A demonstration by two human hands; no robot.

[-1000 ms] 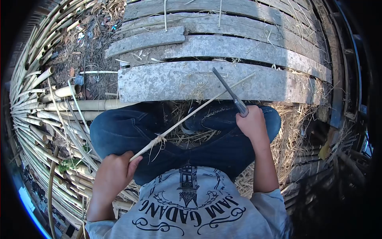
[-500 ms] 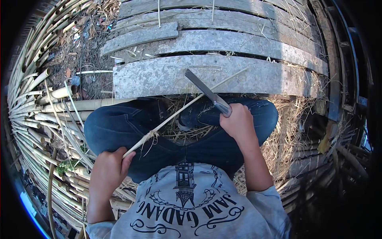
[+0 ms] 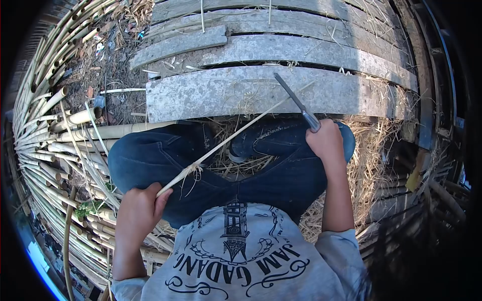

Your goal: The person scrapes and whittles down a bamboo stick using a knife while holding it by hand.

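Observation:
My left hand (image 3: pixel 139 213) is closed round the lower end of a thin pale bamboo strip (image 3: pixel 227 141). The strip slants up and right across my lap, with curled shavings hanging from it near my hand and its far end over the front plank (image 3: pixel 201 95). In my right hand (image 3: pixel 325 142) is the handle of a knife (image 3: pixel 297 102). Its dark blade points up and left and crosses the strip near the far end. Whether blade and strip touch, I cannot tell.
Cut bamboo poles (image 3: pixel 100 131) lie stacked along the left. A short loose board (image 3: pixel 181 46) rests on the plank platform ahead. Straw-like shavings (image 3: pixel 369 165) are heaped by my right knee, and dark beams (image 3: pixel 424 75) stand at the far right.
Over the last second the knife swung left and inward along the strip, then back out to the right. The strip stayed in my left hand, and the view shifted slightly.

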